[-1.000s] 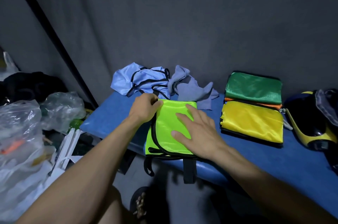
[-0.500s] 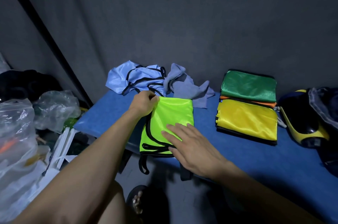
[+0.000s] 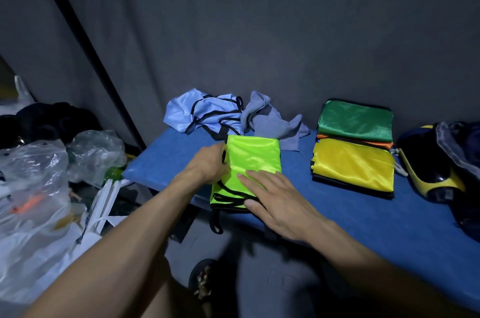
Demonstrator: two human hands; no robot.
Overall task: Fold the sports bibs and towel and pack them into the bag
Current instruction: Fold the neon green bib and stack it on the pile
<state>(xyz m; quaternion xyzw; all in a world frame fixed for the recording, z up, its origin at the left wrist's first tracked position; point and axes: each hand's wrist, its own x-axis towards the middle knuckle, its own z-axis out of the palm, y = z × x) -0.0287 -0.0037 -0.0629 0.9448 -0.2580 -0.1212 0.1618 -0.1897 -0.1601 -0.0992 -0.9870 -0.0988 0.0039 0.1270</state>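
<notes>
A right hand [image 3: 279, 202] presses flat on the lime bib [image 3: 250, 164] at the blue bench's [image 3: 161, 162] near edge; the left hand [image 3: 207, 165] pinches its left side. Slippery fabric and a dangling strap [image 3: 216, 224] may drag the fold open.

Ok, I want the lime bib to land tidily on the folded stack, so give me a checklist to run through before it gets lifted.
1. Lime bib folded to a compact rectangle: ok.
2. Black straps tucked in: not ok, a loop hangs off the blue table edge.
3. Left hand has hold of the bib's left edge: ok, fingers curl round it.
4. Right hand pins the fold: ok, it lies flat on top.
5. Folded stack ready to receive: ok, yellow bib on top with green and orange behind.
6. Bag open for packing: cannot tell.
</notes>
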